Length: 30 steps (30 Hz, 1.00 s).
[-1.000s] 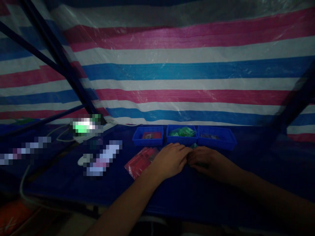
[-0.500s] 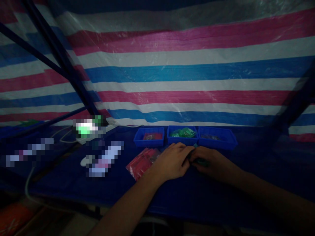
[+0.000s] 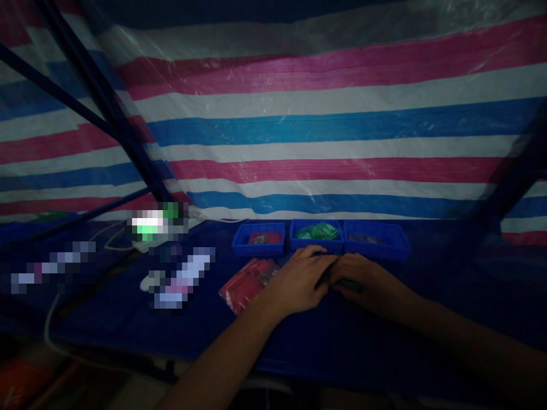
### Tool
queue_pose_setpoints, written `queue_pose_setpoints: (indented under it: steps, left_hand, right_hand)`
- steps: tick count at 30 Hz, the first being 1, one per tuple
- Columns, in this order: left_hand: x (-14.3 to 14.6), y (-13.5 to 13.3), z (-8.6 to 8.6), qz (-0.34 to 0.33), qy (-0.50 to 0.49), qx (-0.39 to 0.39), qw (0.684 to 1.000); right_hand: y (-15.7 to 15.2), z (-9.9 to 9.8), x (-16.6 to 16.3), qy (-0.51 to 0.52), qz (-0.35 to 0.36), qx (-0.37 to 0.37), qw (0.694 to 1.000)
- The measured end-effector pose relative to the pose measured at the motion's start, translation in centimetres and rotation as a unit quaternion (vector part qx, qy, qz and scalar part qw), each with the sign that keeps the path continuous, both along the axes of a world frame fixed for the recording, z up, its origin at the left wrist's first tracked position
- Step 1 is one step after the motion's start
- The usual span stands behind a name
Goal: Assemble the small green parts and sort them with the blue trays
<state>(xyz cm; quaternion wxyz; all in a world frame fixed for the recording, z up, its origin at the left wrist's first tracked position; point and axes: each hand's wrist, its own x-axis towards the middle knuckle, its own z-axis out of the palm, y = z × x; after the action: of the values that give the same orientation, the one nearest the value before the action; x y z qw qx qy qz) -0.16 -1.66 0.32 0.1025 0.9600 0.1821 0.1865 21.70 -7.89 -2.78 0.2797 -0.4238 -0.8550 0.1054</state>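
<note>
My left hand [image 3: 299, 279] and my right hand [image 3: 363, 280] rest close together on the dark blue table [image 3: 350, 336], fingertips meeting in front of the middle blue tray [image 3: 316, 244]. Both hands have curled fingers pinched on a small dark green item [image 3: 349, 282] between them; the dim light hides most of it. A pile of red packets [image 3: 248, 280] lies just left of my left hand. The middle tray holds green packets [image 3: 318, 230].
Three blue trays stand in a row behind my hands: the left one [image 3: 258, 246] holds red packets, the right one [image 3: 378, 245] dark pieces. A striped tarp [image 3: 325, 125] hangs behind. Dark poles [image 3: 106, 108] cross at left. A white cable [image 3: 51, 319] runs off the table's left side.
My hands have stayed in place; the fingers shifted slightly over the small green item, which shows less than before. The view moved a little.
</note>
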Motion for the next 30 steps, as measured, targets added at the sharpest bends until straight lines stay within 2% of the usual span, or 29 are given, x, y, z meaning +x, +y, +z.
queue_pose_setpoints:
  steps: [5,9,12,16,19,23,30]
  left_hand:
    - [0.21,0.35,-0.30,0.017,-0.027,-0.004,0.999]
    - [0.18,0.38,-0.13,0.027,-0.082,-0.005,0.996]
    - [0.21,0.25,0.13,0.019,-0.118,-0.012,0.993]
    - [0.33,0.12,0.12,0.027,-0.143,-0.027,0.989]
    - [0.39,0.08,-0.01,0.042,-0.154,-0.026,0.987]
    - [0.40,0.02,-0.02,0.051,-0.163,-0.018,0.985]
    - [0.55,-0.11,-0.04,0.061,-0.193,-0.025,0.979]
  right_hand:
    - [0.00,0.49,-0.21,0.027,-0.020,0.024,0.999]
    - [0.22,0.67,0.07,0.094,-0.083,0.056,0.990]
    - [0.40,0.48,0.50,0.132,-0.119,0.032,0.984]
    - [0.33,0.53,0.69,0.159,-0.134,-0.016,0.978]
    - [0.19,0.72,0.58,0.193,-0.145,-0.015,0.970]
    - [0.13,0.78,0.50,0.226,-0.150,-0.009,0.962]
    - [0.11,0.84,0.36,0.258,-0.131,-0.061,0.955]
